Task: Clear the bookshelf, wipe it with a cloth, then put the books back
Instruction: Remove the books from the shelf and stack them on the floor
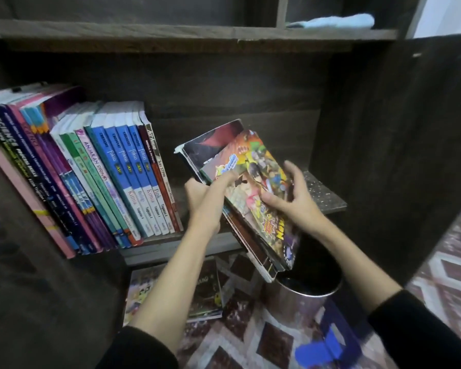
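Head view looks down at a dark wooden bookshelf (322, 193), where the person has a small bundle of comics (253, 182) tilted in mid-air, its lower corner hanging past the shelf's front edge. The left hand (200, 198) grips the bundle's left edge, one finger laid across the top cover. The right hand (290, 198) clasps the opposite edge, thumb on the cover and fingers curled behind. A row of textbooks (112, 177) stands leaning on the left half of the same shelf, and the board to the right of them lies bare. The blue cloth (333, 21) sits folded in a compartment on the shelf above, in nobody's hand. More comics (205, 288) lie on the patterned floor below, beside a metal bin (304, 296).

From where things lie I cannot say for certain whether this bundle is coming off or going back. With the cloth parked and the textbooks lined up neatly, I would guess the books are being put back. If so, the next move calls for turning the bundle upright and sliding it in against the last textbook without letting the loose covers fan apart.
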Demonstrator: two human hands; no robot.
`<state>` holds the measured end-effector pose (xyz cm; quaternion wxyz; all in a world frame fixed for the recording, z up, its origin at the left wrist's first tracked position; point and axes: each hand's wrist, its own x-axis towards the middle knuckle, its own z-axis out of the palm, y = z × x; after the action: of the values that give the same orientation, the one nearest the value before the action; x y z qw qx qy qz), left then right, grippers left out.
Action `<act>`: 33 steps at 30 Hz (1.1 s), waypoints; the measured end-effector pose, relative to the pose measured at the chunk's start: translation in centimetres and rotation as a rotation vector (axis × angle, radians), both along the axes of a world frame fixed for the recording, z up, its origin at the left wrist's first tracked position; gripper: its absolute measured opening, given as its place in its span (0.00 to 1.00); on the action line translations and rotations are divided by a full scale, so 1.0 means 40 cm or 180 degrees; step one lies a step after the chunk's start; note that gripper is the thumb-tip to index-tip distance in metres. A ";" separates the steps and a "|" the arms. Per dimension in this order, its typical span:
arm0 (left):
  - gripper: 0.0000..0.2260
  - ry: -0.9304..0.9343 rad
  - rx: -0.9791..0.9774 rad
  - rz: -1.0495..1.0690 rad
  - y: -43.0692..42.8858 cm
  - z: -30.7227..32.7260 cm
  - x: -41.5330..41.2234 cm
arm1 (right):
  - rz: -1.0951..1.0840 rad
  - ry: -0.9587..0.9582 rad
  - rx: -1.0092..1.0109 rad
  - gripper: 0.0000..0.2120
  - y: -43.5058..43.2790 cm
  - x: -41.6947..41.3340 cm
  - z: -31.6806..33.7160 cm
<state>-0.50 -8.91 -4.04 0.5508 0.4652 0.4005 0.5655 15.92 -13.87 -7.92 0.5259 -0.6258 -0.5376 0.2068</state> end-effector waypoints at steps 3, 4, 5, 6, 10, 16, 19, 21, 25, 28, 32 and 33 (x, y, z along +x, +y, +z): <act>0.29 -0.0124 -0.0288 -0.0363 0.011 -0.027 -0.022 | 0.0480 0.0578 -0.0584 0.61 -0.005 0.057 0.016; 0.35 -0.0191 -0.0399 -0.0524 0.016 -0.035 -0.033 | 0.0656 0.0705 -0.0704 0.62 -0.014 0.069 0.016; 0.42 -0.0250 -0.0500 -0.0656 0.018 -0.043 -0.044 | 0.0807 0.0812 -0.0801 0.60 -0.023 0.072 0.012; 0.48 -0.0265 -0.0600 -0.0819 0.020 -0.056 -0.053 | 0.0958 0.0912 -0.0886 0.56 -0.031 0.071 -0.001; 0.35 -0.0014 -0.0640 -0.1768 0.027 -0.111 -0.105 | 0.1021 0.1304 -0.0846 0.50 -0.072 0.016 -0.108; 0.33 0.1118 -0.0550 -0.2823 0.029 -0.206 -0.224 | 0.0552 0.1236 -0.0749 0.44 -0.122 -0.089 -0.308; 0.33 0.1402 -0.0895 -0.2814 0.033 -0.284 -0.265 | 0.0457 0.1375 -0.0957 0.40 -0.132 -0.131 -0.416; 0.22 0.1389 -0.1081 -0.2807 0.025 -0.322 -0.284 | 0.0463 0.1464 -0.1114 0.39 -0.134 -0.154 -0.476; 0.08 0.1632 -0.1821 -0.2379 0.045 -0.423 -0.308 | 0.0405 0.1682 -0.1341 0.32 -0.113 -0.192 -0.571; 0.06 0.1585 -0.2199 -0.2056 0.082 -0.509 -0.312 | 0.0435 0.1977 -0.1486 0.27 -0.084 -0.210 -0.634; 0.22 0.1338 -0.2347 -0.1751 0.108 -0.586 -0.310 | 0.0398 0.2170 -0.1847 0.37 -0.041 -0.213 -0.718; 0.29 0.1278 -0.2281 -0.1584 0.119 -0.611 -0.305 | 0.0423 0.2271 -0.1892 0.40 -0.027 -0.212 -0.738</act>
<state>-12.68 -4.15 -28.48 0.7068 0.4279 0.5452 0.1417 7.43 -14.94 -37.45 0.4614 -0.6033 -0.2796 0.5873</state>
